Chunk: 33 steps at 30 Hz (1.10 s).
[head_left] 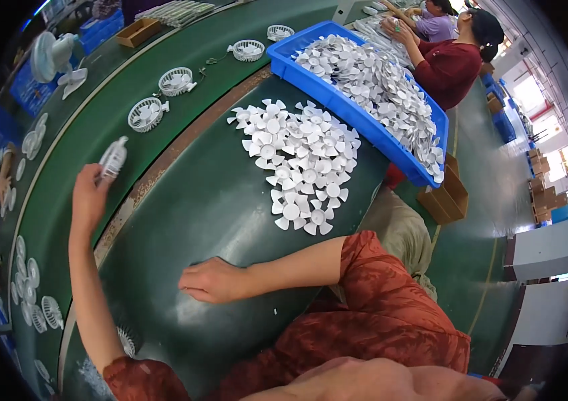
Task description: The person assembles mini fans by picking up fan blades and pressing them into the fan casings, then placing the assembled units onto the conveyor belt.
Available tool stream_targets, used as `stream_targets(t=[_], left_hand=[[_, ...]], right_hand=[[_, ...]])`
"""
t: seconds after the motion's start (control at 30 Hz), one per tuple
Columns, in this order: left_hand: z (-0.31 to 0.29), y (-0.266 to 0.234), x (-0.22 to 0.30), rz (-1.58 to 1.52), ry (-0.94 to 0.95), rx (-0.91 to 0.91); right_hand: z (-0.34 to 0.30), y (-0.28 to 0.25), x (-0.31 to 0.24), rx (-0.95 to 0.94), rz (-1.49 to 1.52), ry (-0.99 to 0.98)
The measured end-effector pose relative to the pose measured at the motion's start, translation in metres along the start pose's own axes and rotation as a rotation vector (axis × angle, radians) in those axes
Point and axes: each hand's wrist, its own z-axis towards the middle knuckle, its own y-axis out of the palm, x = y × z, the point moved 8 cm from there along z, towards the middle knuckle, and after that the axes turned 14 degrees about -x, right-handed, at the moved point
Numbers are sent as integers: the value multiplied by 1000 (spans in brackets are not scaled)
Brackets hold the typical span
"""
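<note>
Over the green conveyor at the left, my left hand (89,194) grips a white round fan housing (113,158) by its lower end, the housing tilted on its edge. My right hand (212,280) rests on the dark green tabletop (184,200) in a loose fist, and nothing shows sticking out of its fingers. Beyond it lies a loose pile of white fan blades (297,164), with the nearest ones a little way from the fist. Another white housing (125,341) is partly hidden behind my left forearm.
Several caged housings, such as one white fan housing (148,114), sit along the conveyor (97,120). A blue crate (357,113) heaped with blades stands at the far right of the table. Beyond it a person in dark red (448,67) works. A cardboard box (446,194) stands below.
</note>
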Motion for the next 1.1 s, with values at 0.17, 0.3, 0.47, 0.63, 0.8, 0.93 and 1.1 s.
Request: stream_targets(t=[0.17, 0.3, 0.47, 0.63, 0.8, 0.93, 1.1], left_hand=[[-113, 4, 126, -20, 234, -116], [-184, 21, 141, -191, 105, -225], [-244, 29, 136, -259, 20, -199], [-282, 61, 120, -151, -49, -253], [-302, 57, 99, -496, -194, 137], [-298, 79, 66, -259, -476, 212], [-285, 92, 83, -274, -365, 207]], right_hand=[[3, 6, -2, 60, -69, -65], [7, 16, 12, 40, -37, -30], [9, -17, 28, 25, 22, 101], [-4, -105, 17, 143, -304, 235], [-27, -215, 24, 455, -836, 446], [-56, -278, 100, 340, -930, 814], [-56, -286, 131, 255, -813, 784]])
